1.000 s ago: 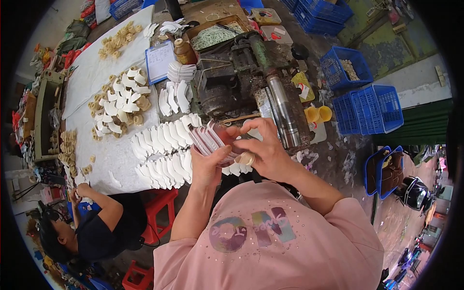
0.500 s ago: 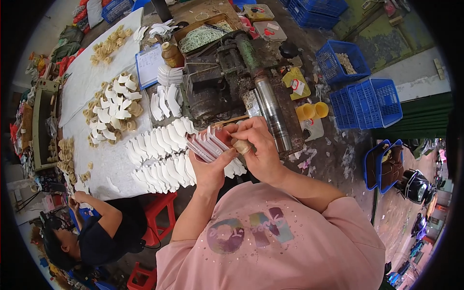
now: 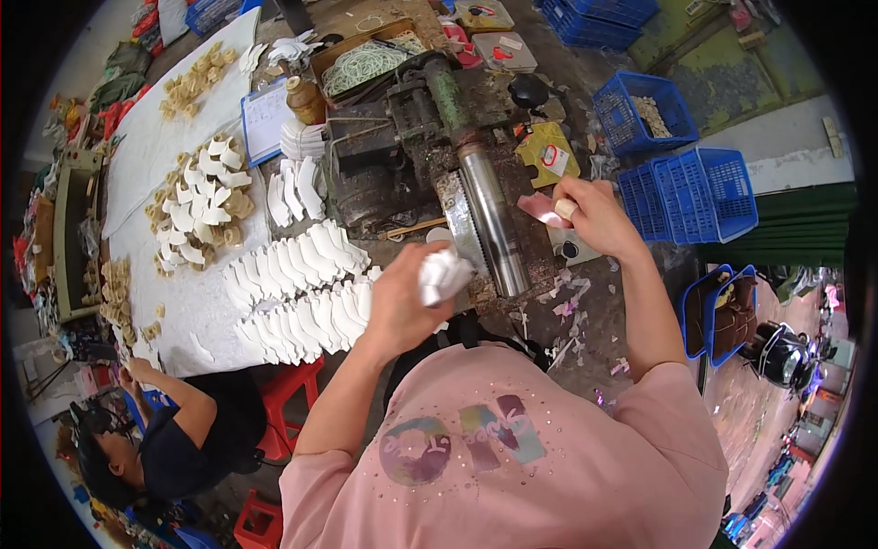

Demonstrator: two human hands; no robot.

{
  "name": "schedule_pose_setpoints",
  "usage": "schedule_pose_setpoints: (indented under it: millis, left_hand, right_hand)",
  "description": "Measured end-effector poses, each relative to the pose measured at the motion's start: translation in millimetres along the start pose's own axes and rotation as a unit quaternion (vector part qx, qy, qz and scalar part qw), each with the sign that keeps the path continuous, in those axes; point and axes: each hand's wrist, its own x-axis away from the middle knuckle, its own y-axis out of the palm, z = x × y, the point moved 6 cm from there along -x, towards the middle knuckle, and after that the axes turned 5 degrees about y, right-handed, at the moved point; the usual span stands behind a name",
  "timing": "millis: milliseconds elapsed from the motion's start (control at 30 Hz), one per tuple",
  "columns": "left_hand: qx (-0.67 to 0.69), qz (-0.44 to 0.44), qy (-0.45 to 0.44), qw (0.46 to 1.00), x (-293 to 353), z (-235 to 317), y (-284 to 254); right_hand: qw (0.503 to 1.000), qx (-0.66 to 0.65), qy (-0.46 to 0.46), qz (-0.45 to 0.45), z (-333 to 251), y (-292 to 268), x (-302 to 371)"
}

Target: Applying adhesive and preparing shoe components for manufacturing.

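My left hand [image 3: 407,297] is closed around a compact bundle of white pieces [image 3: 445,277], blurred a little, just left of the machine's metal roller [image 3: 494,220]. Beyond the roller, my right hand [image 3: 594,218] grips a scraper-like tool by its short wooden handle [image 3: 566,209]. The tool's flat, shiny pinkish blade [image 3: 540,208] points left, below a yellow box. Two overlapping rows of curved white pieces [image 3: 297,265] lie on the table to the left of my left hand.
An old greenish machine [image 3: 393,156] fills the table's middle. White pieces and tan rolls [image 3: 206,197] are heaped to the left, near a clipboard [image 3: 266,119]. Blue crates [image 3: 645,114] stand right. Another person [image 3: 174,412] works at lower left by a red stool [image 3: 291,403].
My hands have moved apart. The right one has carried the wooden-handled tool rightward past the roller; the left one has turned the bundle and moved slightly. The view has shifted a little.
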Motion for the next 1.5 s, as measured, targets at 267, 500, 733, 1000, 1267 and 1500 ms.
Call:
schedule_pose_setpoints:
  millis: [267, 500, 733, 1000, 1267, 1500]
  left_hand:
    - [-0.07, -0.092, -0.03, 0.993, -10.5, 5.7, 26.3]
    - [0.042, 0.068, -0.01, 0.997, 22.8, -23.4, -22.4]
    - [-0.189, 0.224, -0.171, 0.941, 87.5, -154.2, -181.2]
    - [-0.419, 0.015, -0.179, 0.89, 132.3, -264.8, -223.6]
    - [-0.393, -0.098, -0.266, 0.875, 139.8, -254.2, -228.1]
    - [0.243, 0.198, -0.187, 0.931, 89.3, -124.9, -185.2]
  right_hand:
    - [0.99, -0.034, -0.086, 0.109, -23.3, 25.9, 5.8]
    - [0.976, -0.206, 0.044, 0.058, 11.5, 35.4, 5.4]
    - [0.964, -0.225, 0.076, 0.121, 5.1, 36.0, 13.1]
    - [0.969, -0.182, 0.084, 0.142, 1.9, 38.3, 22.1]
    - [0.956, -0.212, 0.068, 0.191, -15.9, 27.9, 23.2]
    - [0.964, -0.232, -0.092, 0.094, -138.5, 60.8, 28.4]
